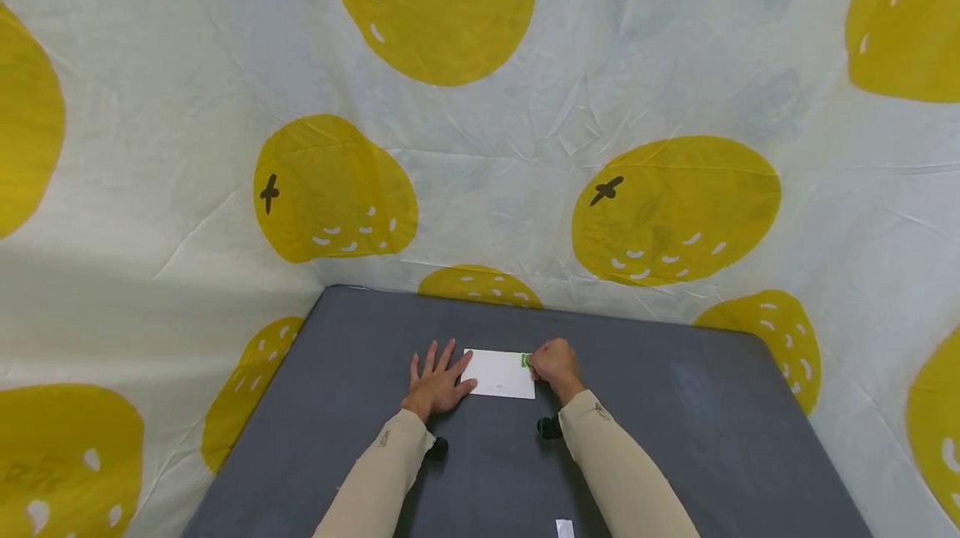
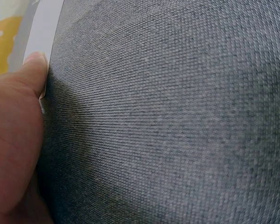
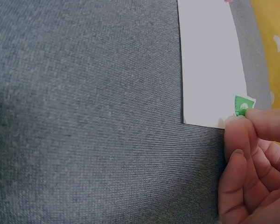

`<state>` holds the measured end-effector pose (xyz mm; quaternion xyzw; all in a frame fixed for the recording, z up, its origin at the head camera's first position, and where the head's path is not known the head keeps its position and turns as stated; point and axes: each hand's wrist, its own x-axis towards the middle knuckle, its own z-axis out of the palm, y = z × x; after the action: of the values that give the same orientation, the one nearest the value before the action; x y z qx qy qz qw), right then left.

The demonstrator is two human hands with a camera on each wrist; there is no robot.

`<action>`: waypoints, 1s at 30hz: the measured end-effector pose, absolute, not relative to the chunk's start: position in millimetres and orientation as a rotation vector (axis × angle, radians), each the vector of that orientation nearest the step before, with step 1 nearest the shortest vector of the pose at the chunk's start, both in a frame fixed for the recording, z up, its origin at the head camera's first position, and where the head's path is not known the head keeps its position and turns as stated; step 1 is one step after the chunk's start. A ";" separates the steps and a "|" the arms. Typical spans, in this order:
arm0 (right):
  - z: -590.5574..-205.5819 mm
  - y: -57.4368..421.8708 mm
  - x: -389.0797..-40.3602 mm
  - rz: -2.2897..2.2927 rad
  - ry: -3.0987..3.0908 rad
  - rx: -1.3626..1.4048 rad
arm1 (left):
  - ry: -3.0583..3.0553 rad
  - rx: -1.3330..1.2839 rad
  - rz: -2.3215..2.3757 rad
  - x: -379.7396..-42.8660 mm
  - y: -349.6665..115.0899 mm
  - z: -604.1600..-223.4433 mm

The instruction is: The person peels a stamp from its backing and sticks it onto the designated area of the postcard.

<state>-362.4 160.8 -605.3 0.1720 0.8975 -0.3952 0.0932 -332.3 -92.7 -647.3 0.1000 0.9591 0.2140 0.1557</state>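
Observation:
A white envelope (image 1: pixel 495 376) lies flat on the dark grey table. Fingers spread, my left hand (image 1: pixel 437 386) rests at the envelope's left edge, its thumb and index finger over the paper; in the left wrist view the thumb (image 2: pixel 33 70) lies on its border. At the upper right corner of the envelope, my right hand (image 1: pixel 557 361) pinches a small green stamp (image 3: pixel 243 103) between thumb and index finger. The other right fingers are curled in. Fingertips hide part of the stamp, which overlaps the envelope's corner in the right wrist view.
The grey table (image 1: pixel 660 438) reaches back to a pale curtain (image 1: pixel 495 205) printed with yellow fruit, which also hangs at both sides. A small white slip (image 1: pixel 564 528) lies near the front edge, between the forearms. Dark wrist cameras (image 1: pixel 550 427) sit by the cuffs.

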 end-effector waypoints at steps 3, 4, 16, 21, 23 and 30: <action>-603.8 161.0 -363.6 -1.117 2.679 0.499 | 2.746 0.284 0.601 -333.8 -92.0 -646.7; -603.8 161.2 -364.3 -1.099 2.687 0.490 | 2.745 0.283 0.597 -334.5 -91.8 -646.6; -606.3 161.5 -363.9 -0.983 2.768 0.343 | 2.744 0.301 0.560 -336.0 -93.1 -653.5; -609.2 162.3 -362.2 -0.996 2.774 0.324 | 2.736 0.288 0.574 -331.7 -91.7 -652.9; -609.7 162.5 -362.6 -1.012 2.767 0.317 | 2.734 0.282 0.569 -330.9 -91.4 -651.4; -609.4 163.7 -365.3 -1.036 2.739 0.319 | 2.740 0.292 0.568 -333.0 -92.0 -647.7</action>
<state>-365.3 163.7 -609.4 0.1077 0.9253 -0.3501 0.0976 -333.0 -92.0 -647.7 0.1023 0.9608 0.1993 0.1633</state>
